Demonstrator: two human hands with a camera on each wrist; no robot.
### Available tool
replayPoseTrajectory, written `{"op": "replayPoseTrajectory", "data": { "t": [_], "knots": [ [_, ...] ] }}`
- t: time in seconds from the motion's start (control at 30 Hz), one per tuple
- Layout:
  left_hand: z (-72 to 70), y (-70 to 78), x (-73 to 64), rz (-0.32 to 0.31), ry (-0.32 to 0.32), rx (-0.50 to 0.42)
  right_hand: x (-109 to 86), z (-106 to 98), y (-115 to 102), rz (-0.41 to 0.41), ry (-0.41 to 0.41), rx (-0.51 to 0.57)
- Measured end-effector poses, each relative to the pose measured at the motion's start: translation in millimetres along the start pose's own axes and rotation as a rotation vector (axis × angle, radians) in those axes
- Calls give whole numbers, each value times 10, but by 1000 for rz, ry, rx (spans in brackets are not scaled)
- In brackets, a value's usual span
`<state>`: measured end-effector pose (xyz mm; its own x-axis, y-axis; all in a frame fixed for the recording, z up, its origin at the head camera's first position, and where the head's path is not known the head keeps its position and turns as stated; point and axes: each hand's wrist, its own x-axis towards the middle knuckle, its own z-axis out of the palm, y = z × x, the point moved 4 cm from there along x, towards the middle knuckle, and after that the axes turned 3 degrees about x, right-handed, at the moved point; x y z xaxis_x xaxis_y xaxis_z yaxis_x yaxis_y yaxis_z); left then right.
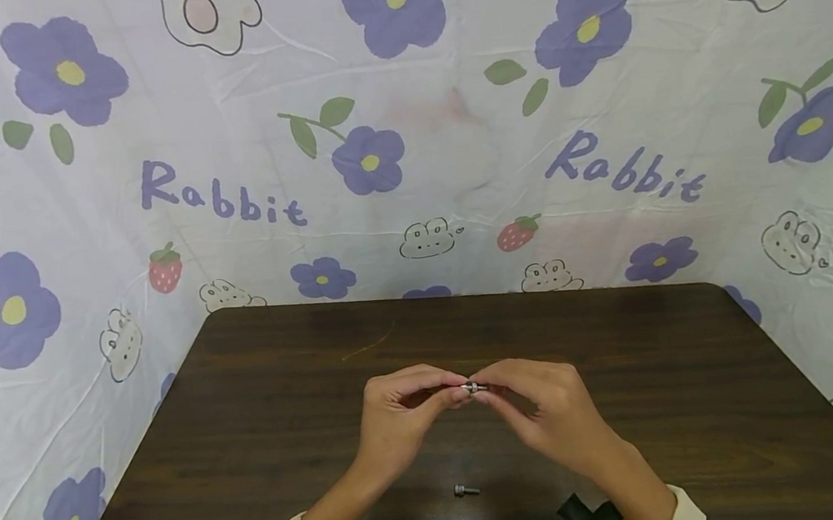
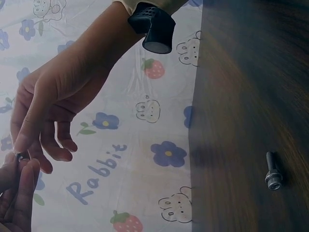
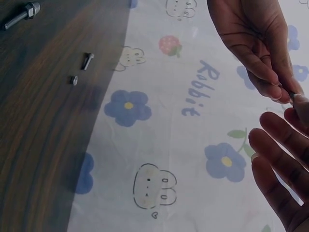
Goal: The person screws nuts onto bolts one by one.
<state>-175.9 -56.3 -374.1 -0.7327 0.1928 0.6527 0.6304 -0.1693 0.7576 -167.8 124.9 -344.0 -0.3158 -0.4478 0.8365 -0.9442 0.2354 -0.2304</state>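
My left hand (image 1: 395,425) and right hand (image 1: 551,406) meet over the middle of the table. Between their fingertips is a small silvery bolt (image 1: 476,387), with a wider ring-like part midway along it. The left thumb and index finger pinch one end, and the right thumb and index finger pinch the other. Fingertips cover much of the bolt in both wrist views. The right hand's other fingers (image 3: 273,159) are spread loosely. Below the hands, a second bolt (image 1: 466,490) lies on the table with a nut or collar near its head (image 2: 274,181).
The dark wooden table (image 1: 291,439) carries a smaller screw (image 3: 88,61) and a tiny nut (image 3: 73,80), both seen in the right wrist view. A white cloth (image 1: 466,146) printed with flowers and rabbits hangs behind and around the table. Black wrist cameras (image 2: 157,34) sit below the sleeves.
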Motion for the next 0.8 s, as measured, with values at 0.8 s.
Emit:
{"op": "replayPoseTrajectory", "data": {
  "t": [0.8],
  "knots": [
    [-14, -2, 10, -8, 5, -13, 17, -26, -18, 36, 3, -9]
  ]
}}
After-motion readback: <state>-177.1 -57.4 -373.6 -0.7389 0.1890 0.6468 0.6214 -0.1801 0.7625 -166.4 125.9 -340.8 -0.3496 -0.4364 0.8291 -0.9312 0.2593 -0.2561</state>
